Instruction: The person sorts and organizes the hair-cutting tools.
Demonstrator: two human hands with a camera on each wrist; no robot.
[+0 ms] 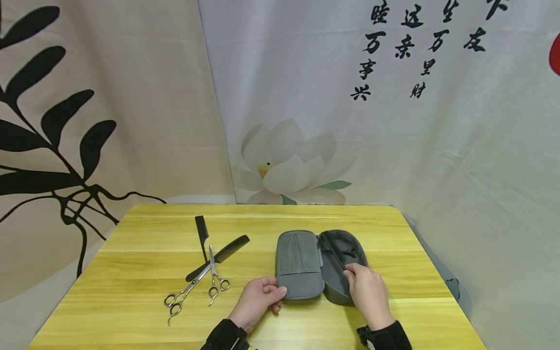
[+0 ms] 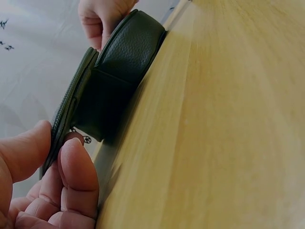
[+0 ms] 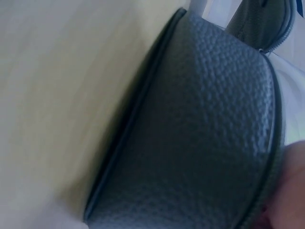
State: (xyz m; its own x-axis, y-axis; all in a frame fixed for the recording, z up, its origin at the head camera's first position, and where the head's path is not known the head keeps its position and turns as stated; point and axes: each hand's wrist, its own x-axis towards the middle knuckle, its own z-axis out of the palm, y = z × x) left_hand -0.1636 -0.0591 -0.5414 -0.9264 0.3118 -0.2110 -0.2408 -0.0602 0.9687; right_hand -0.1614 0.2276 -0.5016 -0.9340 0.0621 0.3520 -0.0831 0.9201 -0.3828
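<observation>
A grey zip case (image 1: 299, 287) lies unfolded on the table, its lid on the left and its deeper body on the right. With thumb and fingers my left hand (image 1: 262, 299) pinches the near left edge of the lid, which the left wrist view shows raised off the table. My right hand (image 1: 369, 291) holds the near right side of the body, its fingertips reaching over the zipped rim; what they touch inside is hidden. Pebbled dark material covers the body's side wall (image 3: 190, 124). A dark strap or divider crosses the body's inside.
Left of the case lie two black combs, one wide (image 1: 236, 245) and one narrow (image 1: 201, 228). Two pairs of metal scissors (image 1: 213, 267) overlap the wide comb. Printed cloth (image 1: 302, 97) hangs behind the wooden table (image 1: 131, 272).
</observation>
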